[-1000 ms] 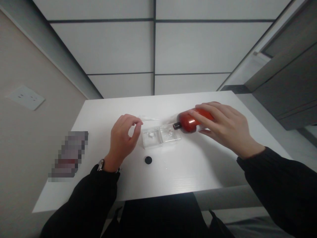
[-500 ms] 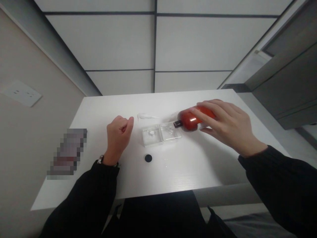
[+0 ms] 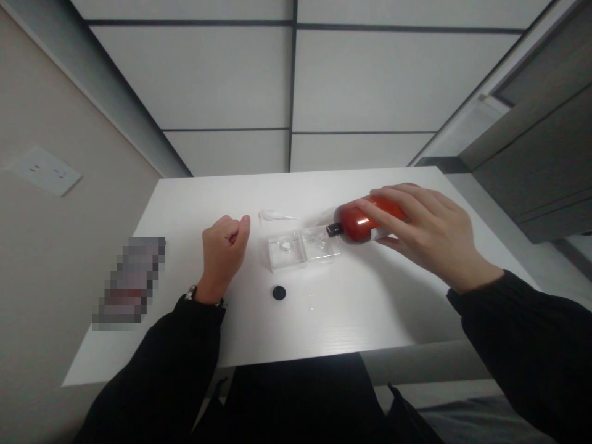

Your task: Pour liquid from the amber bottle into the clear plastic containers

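My right hand is wrapped round a red-brown bottle with a dark neck. The bottle is tipped with its uncapped mouth pointing left, over the right compartment of a clear plastic two-compartment box. A small clear round shape shows in each compartment. Whether liquid leaves the bottle, I cannot tell. Left of the box, my left hand is closed in a fist, with nothing seen in it. A black round cap lies in front of the box. Behind the box lies a clear plastic dropper.
A blurred-out flat object lies on the left side of the white table. A few clear drops dot the surface near the cap. White panelled doors stand behind, and a wall with a socket plate is at the left.
The whole view has shifted slightly. Both hands and the tipped bottle keep nearly the same places over and beside the box.
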